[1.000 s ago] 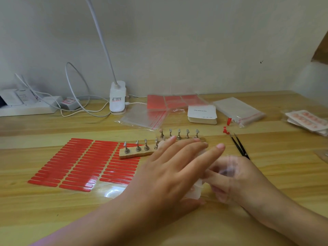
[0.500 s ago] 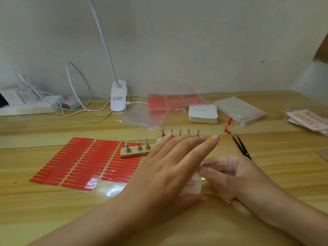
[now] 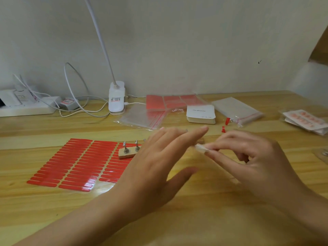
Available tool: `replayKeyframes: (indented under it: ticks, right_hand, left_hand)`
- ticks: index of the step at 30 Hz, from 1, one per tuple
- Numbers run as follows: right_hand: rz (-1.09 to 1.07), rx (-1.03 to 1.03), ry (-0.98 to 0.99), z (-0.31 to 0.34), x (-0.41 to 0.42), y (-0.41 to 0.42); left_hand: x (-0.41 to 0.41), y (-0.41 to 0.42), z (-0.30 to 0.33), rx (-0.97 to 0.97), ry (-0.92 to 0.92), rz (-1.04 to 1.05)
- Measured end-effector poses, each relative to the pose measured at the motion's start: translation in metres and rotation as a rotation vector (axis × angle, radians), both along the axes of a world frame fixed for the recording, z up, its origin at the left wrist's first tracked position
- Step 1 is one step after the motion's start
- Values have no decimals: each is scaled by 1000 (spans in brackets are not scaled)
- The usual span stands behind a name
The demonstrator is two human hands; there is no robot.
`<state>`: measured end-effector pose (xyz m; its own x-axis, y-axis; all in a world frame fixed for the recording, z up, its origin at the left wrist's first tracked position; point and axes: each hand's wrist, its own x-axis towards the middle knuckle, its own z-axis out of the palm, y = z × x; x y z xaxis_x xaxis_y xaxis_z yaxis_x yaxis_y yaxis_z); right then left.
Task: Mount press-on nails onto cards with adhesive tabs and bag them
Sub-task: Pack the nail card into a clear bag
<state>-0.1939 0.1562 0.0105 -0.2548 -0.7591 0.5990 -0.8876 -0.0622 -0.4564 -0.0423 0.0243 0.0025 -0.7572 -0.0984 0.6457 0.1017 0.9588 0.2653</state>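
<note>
Basically the move turns on the small pale piece (image 3: 200, 148) pinched at the right hand's (image 3: 255, 160) fingertips (image 3: 210, 151): it sits between the two hands, raised off the bench (image 3: 177, 219), with its free end pointing left toward the left hand (image 3: 159, 164). Motion blur hides whether it's a clear tab, a bag edge or a nail; can't tell. Its long axis looks roughly left-right, tilted slightly up toward the left. Right hand grips it with thumb and forefinger, other fingers curled loosely. Left hand is released, fingers straight and spread, hovering palm-down just beside the piece, fingertips near it but apart as far as I can see. So the right hand has it and the left is nearer the free end. Adhesive tab sheet (image 3: 74, 164) lies flat on the bench to the left, partly under the left wrist side; wooden nail stand (image 3: 126, 153) sits on its right edge, mostly hidden behind the left hand. Card stack (image 3: 201, 114) and bag pack (image 3: 236, 110) lie further back, well apart from both hands. My guess: left hand takes the free end next.
</note>
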Motion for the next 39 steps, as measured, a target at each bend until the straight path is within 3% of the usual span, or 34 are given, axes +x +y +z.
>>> replayKeyframes:
  ticks: [5, 10, 14, 20, 28, 35, 39]
  right_hand:
    - [-40, -34, 423, -7, -3, -2]
    - [-66, 25, 571, -15, -3, -6]
    - [-31, 159, 412, -20, 1, -5]
    - [10, 194, 256, -22, 5, -2]
    - [251, 338, 93, -21, 20, -1]
    - [251, 400, -109, -25, 22, -9]
    - [193, 370, -114, -28, 31, -17]
  left_hand:
    - [0, -5, -6, -6, -8, -13]
    - [2, -13, -9, -67, -85, -20]
    - [3, -21, -13, -77, -202, -6]
    - [10, -24, -17, 94, -324, -28]
    - [11, -23, -21, 230, -344, -42]
    - [10, -24, -21, 291, -347, -73]
    - [10, -24, -21, 332, -362, -89]
